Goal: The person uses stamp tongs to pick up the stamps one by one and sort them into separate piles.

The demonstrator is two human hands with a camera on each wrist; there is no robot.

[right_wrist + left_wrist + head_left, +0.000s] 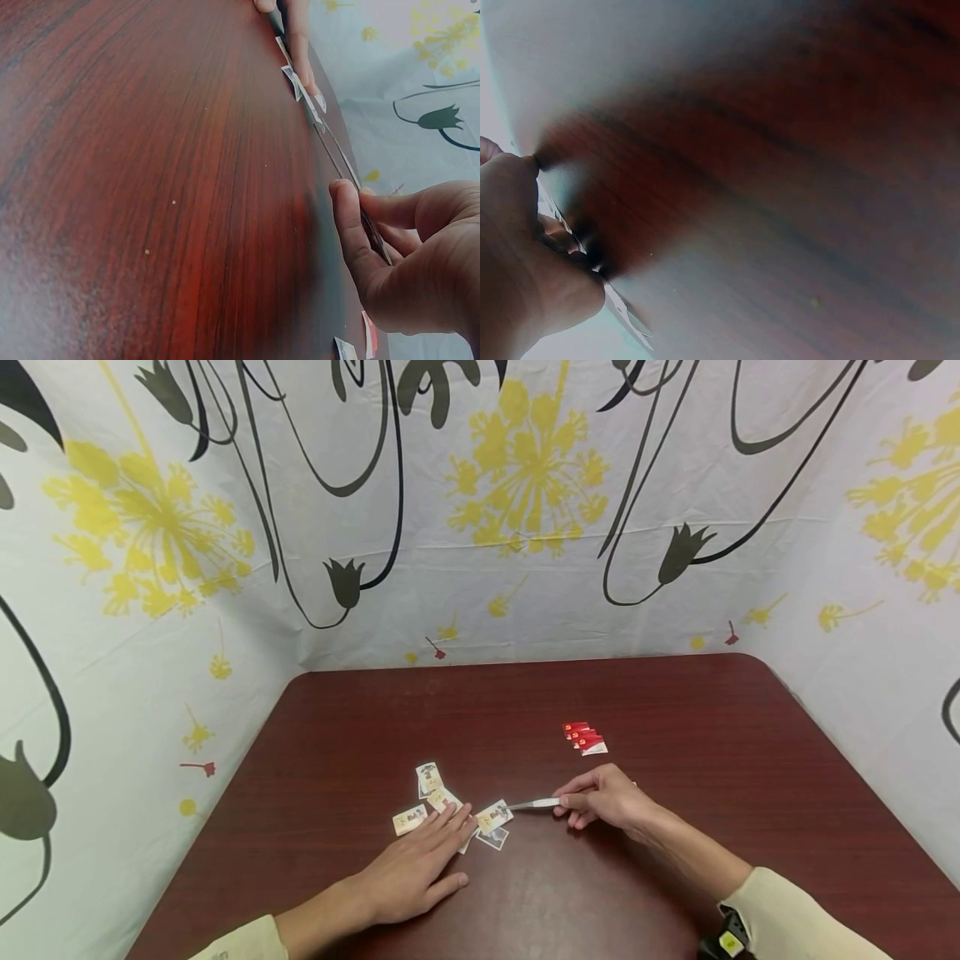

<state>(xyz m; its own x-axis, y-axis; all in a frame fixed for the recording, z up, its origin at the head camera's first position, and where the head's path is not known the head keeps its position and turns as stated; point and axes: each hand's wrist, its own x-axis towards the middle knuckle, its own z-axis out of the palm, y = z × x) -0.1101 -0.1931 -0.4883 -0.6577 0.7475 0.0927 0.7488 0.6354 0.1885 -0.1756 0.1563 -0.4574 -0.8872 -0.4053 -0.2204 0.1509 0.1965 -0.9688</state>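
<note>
Silver tweezers (536,804) are pinched between the thumb and fingers of my right hand (606,795). Their tips reach the edge of a pale stamp (495,817) with a small picture on it. In the right wrist view the two arms of the tweezers (336,156) show slightly apart. Flat on the table, my left hand (416,868) rests with straight fingers over part of the scattered stamps. Around its fingertips lie a stamp on the left (410,820), overlapping stamps above (429,778) and a greyish stamp (492,838) to the right. What lies under the palm is hidden.
Several red-and-white stamps (585,737) overlap in a slanting row farther back, beyond my right hand. The dark red-brown table (360,718) has rounded back corners. A white cloth (465,585) with yellow and grey flower prints hangs behind and beside it.
</note>
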